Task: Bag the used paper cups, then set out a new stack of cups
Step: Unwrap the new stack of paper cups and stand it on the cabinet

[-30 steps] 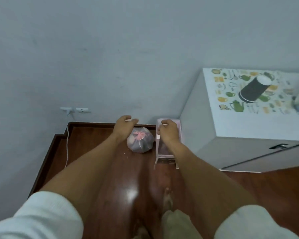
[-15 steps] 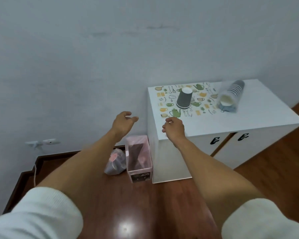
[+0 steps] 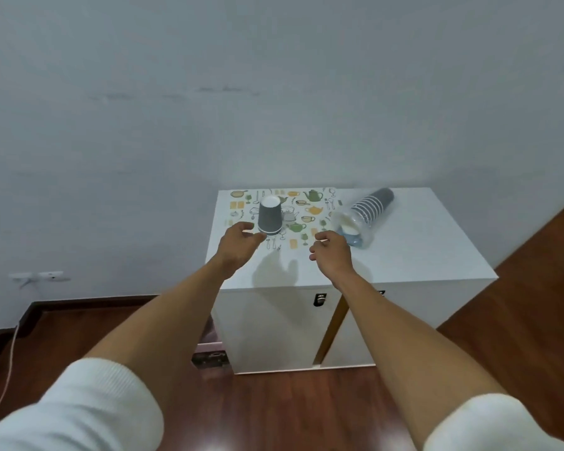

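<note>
Sleeve of grey paper cups [image 3: 368, 208] lies on its side on the white cabinet top [image 3: 414, 255], right of centre. Long axis runs from near-left to far-right; cup mouths and the loose clear plastic wrap face near-left, closed bases point far-right toward the wall. White rims show as stacked rings through the wrap.

Single grey paper cup [image 3: 269, 215] stands upside down, upright, on the patterned mat [image 3: 306, 209] (teapots, cups, cutlery print) covering the far-left part of the top. Well apart from the sleeve.

Left hand [image 3: 238, 245] hovers just beside the inverted cup's rim, fingers loosely curled, holding nothing; contact with the cup cannot be told. Right hand [image 3: 331, 253] hangs over the top just near-left of the sleeve's open end, fingers loosely curled, empty.

Nothing lies between either hand and the cups. Both sleeves [image 3: 79, 408] white, pushed up.

Pink bin [image 3: 209, 349] partly hidden at the cabinet's left foot. Dark wood floor [image 3: 290, 411]. Wall socket [image 3: 39, 276] low at left.
</note>
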Demonstrator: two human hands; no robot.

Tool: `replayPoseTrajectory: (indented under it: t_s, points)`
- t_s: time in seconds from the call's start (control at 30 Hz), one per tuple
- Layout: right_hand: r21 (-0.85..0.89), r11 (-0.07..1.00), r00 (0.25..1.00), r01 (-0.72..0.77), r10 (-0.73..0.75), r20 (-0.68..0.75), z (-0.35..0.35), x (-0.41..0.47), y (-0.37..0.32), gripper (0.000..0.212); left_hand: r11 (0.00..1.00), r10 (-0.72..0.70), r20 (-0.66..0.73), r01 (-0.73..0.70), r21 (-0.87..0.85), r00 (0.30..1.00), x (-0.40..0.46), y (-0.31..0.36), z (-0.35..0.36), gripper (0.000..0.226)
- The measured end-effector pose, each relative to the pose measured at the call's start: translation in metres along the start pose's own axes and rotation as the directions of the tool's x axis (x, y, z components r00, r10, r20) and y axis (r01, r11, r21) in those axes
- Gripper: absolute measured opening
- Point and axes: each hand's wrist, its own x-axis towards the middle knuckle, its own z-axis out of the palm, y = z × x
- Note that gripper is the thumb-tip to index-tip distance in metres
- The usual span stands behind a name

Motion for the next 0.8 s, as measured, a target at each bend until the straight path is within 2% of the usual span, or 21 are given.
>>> replayPoseTrajectory:
  t_s: [0.17, 0.33, 0.63, 0.8]
  points:
    - [-0.011, 1.000, 1.000, 0.000, 0.000, -0.027, -0.041, 0.027, 0.010, 0.031, 0.999, 0.021, 0.039, -0.023, 0.041, 0.999, 0.013, 0.022, 0.048, 0.067]
    - [-0.037, 0.999, 0.999, 0.001, -0.002, -0.044, -0.065, 0.051, 0.021, 0.027, 0.999, 0.037, 0.086, -0.039, 0.023, 0.996, 0.038, 0.039, 0.091, 0.049]
    - [-0.197, 0.980, 0.992, 0.017, -0.042, -0.121, -0.116, 0.114, 0.033, 0.022, 0.999, 0.005, 0.133, 0.001, -0.045, 0.991, 0.098, 0.068, 0.152, 0.036]
    - [-0.286, 0.958, 0.986, 0.030, -0.076, -0.150, -0.131, 0.151, 0.036, 0.032, 0.998, -0.051, 0.137, 0.055, -0.028, 0.989, 0.131, 0.074, 0.174, 0.036]
